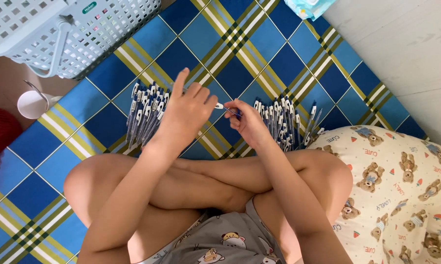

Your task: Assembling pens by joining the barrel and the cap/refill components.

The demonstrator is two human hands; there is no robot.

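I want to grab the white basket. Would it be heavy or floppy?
The white plastic basket is probably light, since its walls are an open lattice. It looks moulded and stiff, so it should keep its shape. On the smooth checked mat it would likely slide when pushed.

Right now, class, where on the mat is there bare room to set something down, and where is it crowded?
Bare mat lies beyond the hands, between the basket and the white floor. Another free patch sits by the left knee. It is crowded around both hands, between the two pen piles.

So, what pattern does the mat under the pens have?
The mat is blue plaid, with yellow, green and white stripes; the head view shows it.
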